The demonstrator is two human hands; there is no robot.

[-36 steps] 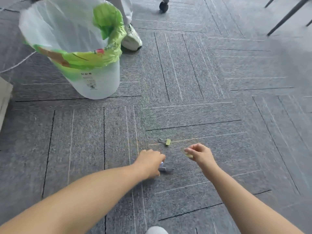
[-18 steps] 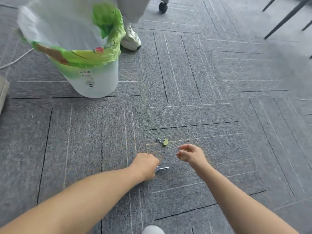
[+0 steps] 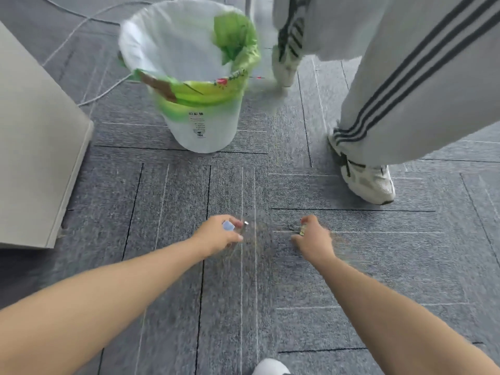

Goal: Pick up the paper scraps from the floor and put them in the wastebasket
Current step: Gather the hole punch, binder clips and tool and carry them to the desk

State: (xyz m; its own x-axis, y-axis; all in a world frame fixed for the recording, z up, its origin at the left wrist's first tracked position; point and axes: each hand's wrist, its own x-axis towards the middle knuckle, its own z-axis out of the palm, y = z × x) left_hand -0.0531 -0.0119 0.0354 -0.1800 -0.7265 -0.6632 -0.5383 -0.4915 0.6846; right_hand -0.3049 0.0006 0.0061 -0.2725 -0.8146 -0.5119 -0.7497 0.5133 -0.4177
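My left hand [image 3: 220,235] is closed around a pale blue binder clip [image 3: 229,226], its metal handle sticking out to the right. My right hand [image 3: 311,238] is closed on a small yellow-green binder clip [image 3: 302,230]. Both hands hover just above the grey carpet. The white wastebasket [image 3: 201,123], lined with a clear bag and holding a green wrapper [image 3: 232,39], stands on the floor beyond my left hand. No paper scraps show on the carpet.
Another person in grey striped trousers stands at the right; one white shoe [image 3: 366,182] is close to my right hand, the other [image 3: 284,66] beside the basket. A beige cabinet [image 3: 32,147] fills the left. A cable [image 3: 89,28] runs behind the basket. My own shoe tip [image 3: 270,368] shows at the bottom.
The view has swung up and left, bringing the wastebasket nearer. The yellow-green clip that lay on the carpet is gone from the floor and my right hand holds one. My left hand has lifted its clip.
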